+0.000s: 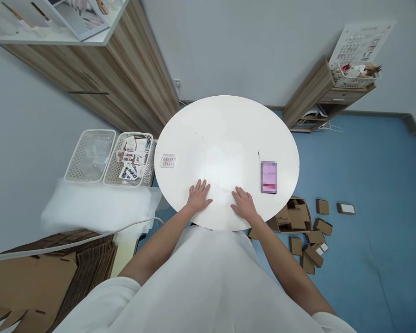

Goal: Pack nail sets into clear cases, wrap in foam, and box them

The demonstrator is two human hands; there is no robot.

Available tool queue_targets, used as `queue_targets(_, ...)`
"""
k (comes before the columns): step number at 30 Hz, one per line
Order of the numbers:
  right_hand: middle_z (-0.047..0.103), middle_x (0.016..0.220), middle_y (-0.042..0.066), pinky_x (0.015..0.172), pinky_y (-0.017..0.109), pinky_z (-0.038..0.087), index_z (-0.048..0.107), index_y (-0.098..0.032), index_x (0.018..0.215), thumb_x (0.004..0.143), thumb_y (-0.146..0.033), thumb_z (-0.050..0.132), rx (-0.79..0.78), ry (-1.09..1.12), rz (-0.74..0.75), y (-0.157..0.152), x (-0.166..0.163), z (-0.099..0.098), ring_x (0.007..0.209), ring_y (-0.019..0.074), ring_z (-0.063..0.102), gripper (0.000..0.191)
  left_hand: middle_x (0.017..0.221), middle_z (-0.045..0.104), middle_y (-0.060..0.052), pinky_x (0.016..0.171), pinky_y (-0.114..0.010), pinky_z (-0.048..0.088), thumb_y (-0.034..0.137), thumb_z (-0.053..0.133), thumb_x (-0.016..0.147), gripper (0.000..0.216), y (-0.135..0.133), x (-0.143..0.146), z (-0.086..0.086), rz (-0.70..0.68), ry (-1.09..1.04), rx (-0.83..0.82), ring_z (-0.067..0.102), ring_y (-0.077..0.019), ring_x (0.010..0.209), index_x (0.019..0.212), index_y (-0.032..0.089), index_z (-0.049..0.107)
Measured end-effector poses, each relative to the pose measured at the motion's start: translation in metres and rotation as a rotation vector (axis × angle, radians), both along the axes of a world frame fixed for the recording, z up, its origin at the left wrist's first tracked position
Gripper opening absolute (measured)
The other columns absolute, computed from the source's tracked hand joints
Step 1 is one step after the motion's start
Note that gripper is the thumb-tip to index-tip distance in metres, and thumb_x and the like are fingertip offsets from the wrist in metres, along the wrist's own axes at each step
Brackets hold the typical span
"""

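Observation:
My left hand (198, 195) and my right hand (243, 201) both lie flat, palm down, on the near edge of a round white table (225, 125). The fingers of each are spread and hold nothing. A small clear packet of press-on nails (168, 161) rests on the table's left side, well left of my left hand. A phone with a pink screen (268, 177) lies on the table to the right of my right hand.
Two white perforated baskets stand left of the table, one holding clear trays (90, 155), the other nail packets (133, 159). Flat cardboard (45, 273) is stacked at lower left. Small brown boxes (307, 226) lie scattered on the blue floor at right. Wooden cabinets (315, 95) stand along the wall.

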State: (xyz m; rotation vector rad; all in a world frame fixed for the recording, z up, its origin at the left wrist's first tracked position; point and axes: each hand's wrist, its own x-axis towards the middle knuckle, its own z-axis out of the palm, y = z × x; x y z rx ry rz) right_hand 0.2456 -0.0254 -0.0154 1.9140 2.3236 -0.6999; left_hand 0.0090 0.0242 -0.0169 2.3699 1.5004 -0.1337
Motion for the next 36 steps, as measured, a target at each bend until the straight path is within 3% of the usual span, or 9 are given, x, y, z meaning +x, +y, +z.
queue_targets(12,0.024,0.143,0.013,0.1,0.045,0.022,0.037,-0.018,0.127,0.077,-0.027,0.05,-0.014,-0.007,-0.042,-0.001,-0.007,0.007,0.132,0.0266,0.018,0.052,0.144,0.021,-0.013,0.101,-0.05,0.016,0.043,0.048,0.077,0.06,0.002,-0.005,-0.006,-0.018,-0.117,-0.004,0.009,-0.0319,0.133,0.131,0.02,0.033)
queue_targets(18,0.028,0.141,0.013,0.098,0.046,0.028,0.042,-0.017,0.123,0.076,-0.027,0.049,0.082,0.08,-0.132,0.004,-0.012,0.015,0.13,0.0271,0.024,0.048,0.143,0.022,-0.014,0.1,-0.05,0.017,0.044,0.047,0.078,0.061,0.006,-0.024,-0.003,0.011,-0.21,0.034,0.011,-0.0309,0.133,0.132,0.021,0.032)
queue_targets(23,0.044,0.13,0.011,0.096,0.043,0.035,0.049,-0.019,0.116,0.077,-0.026,0.046,0.14,0.309,-0.348,0.028,-0.045,0.023,0.12,0.0244,0.04,0.04,0.142,0.021,-0.017,0.1,-0.053,0.019,0.047,0.047,0.077,0.066,0.031,-0.073,0.0,0.33,-0.336,0.065,0.015,-0.0333,0.131,0.133,0.017,0.029)
queue_targets(28,0.057,0.113,0.008,0.083,0.037,0.047,0.051,-0.02,0.112,0.073,-0.029,0.051,-0.214,0.722,-0.621,0.077,-0.122,0.034,0.098,0.0191,0.057,0.039,0.138,0.03,-0.016,0.106,-0.045,0.019,0.039,0.05,0.077,0.067,0.078,-0.134,0.001,0.66,-0.602,0.091,0.024,-0.0281,0.129,0.133,0.013,0.025)
queue_targets(32,0.052,0.122,0.007,0.089,0.034,0.044,0.051,-0.022,0.114,0.068,-0.019,0.053,-0.361,0.955,-0.587,0.116,-0.184,0.035,0.107,0.0179,0.052,0.046,0.138,0.032,-0.012,0.103,-0.039,0.029,0.034,0.046,0.079,0.06,0.112,-0.164,-0.003,0.911,-0.836,-0.096,0.034,-0.0252,0.125,0.133,0.018,0.027)
queue_targets(36,0.043,0.132,0.005,0.096,0.036,0.039,0.045,-0.024,0.121,0.063,-0.01,0.051,-0.441,1.061,-0.597,0.144,-0.221,0.026,0.119,0.0195,0.043,0.059,0.138,0.034,-0.007,0.104,-0.037,0.029,0.03,0.039,0.081,0.053,0.128,-0.177,-0.014,1.045,-0.923,-0.173,0.033,-0.0222,0.126,0.132,0.019,0.031)
